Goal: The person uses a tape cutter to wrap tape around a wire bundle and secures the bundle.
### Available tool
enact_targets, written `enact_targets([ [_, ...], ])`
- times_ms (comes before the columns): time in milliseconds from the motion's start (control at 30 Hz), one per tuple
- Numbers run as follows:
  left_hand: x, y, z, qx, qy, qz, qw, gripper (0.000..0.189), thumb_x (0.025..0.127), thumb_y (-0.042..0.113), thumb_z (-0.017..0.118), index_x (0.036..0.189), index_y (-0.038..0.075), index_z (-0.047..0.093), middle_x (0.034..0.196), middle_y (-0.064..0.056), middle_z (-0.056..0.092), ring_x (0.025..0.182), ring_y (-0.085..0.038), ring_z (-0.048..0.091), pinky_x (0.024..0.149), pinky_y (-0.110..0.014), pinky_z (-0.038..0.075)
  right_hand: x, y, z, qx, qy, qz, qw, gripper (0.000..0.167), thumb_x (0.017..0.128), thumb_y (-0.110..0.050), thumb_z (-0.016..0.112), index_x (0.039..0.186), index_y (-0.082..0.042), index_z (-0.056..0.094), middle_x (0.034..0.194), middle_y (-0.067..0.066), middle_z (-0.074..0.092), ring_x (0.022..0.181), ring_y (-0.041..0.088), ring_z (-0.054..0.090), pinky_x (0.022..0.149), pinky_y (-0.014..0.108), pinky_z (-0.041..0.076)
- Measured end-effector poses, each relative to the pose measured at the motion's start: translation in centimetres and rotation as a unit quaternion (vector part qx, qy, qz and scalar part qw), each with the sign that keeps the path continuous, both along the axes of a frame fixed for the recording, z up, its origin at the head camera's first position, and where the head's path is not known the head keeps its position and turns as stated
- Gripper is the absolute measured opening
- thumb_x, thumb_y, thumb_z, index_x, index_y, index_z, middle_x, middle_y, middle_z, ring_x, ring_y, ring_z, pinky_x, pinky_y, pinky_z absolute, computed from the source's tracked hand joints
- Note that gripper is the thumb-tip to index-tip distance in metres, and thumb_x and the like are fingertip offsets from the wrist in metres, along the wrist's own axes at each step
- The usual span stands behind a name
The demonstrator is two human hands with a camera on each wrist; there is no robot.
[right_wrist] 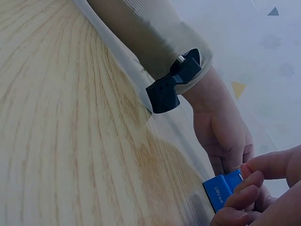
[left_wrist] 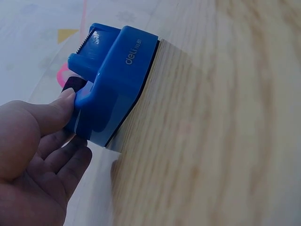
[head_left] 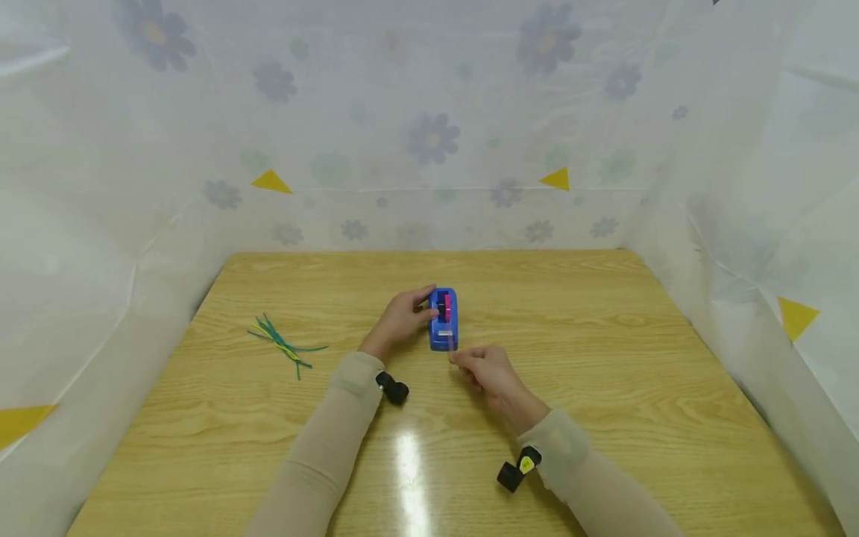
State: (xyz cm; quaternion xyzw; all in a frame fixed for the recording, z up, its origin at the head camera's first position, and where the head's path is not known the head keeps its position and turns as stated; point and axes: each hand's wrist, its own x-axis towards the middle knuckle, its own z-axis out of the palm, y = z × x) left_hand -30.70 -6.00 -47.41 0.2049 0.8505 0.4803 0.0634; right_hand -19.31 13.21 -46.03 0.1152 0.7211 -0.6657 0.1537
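A blue tape dispenser (head_left: 444, 323) stands near the middle of the table, its toothed cutter facing the person. My left hand (head_left: 401, 319) grips its back end, the thumb on the near side, as the left wrist view shows with the left hand (left_wrist: 35, 146) against the blue body (left_wrist: 113, 80). Inside sits a pink tape roll (head_left: 447, 306). A thin pinkish strip of tape (head_left: 452, 346) runs out over the cutter. Just in front of the dispenser, my right hand (head_left: 495, 373) pinches the strip's end between thumb and forefinger.
To the left lies a loose bundle of green and yellow twist ties (head_left: 278, 341). White flower-patterned sheeting (head_left: 429, 216) rises behind the wooden table (head_left: 570, 298) and along both sides. Each wrist carries a small black camera (head_left: 394, 389).
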Motion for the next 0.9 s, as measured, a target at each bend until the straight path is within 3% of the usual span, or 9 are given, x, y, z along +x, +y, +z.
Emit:
enact_targets([
  [900, -0.2, 0.0, -0.3, 0.019, -0.024, 0.001, 0.9995, 0.06, 0.099, 0.022, 0.062, 0.153, 0.01, 0.038, 0.15, -0.007, 0.044, 0.133, -0.025, 0.046, 0.104, -0.038, 0.042, 2.2, 0.4, 0.3, -0.018, -0.006, 0.015, 0.9997, 0.025, 0.092, -0.015, 0.07, 0.08, 0.006, 0.064, 0.063, 0.004, 0.052, 0.057, 0.015, 0.042, 0.051, 0.026, 0.034],
])
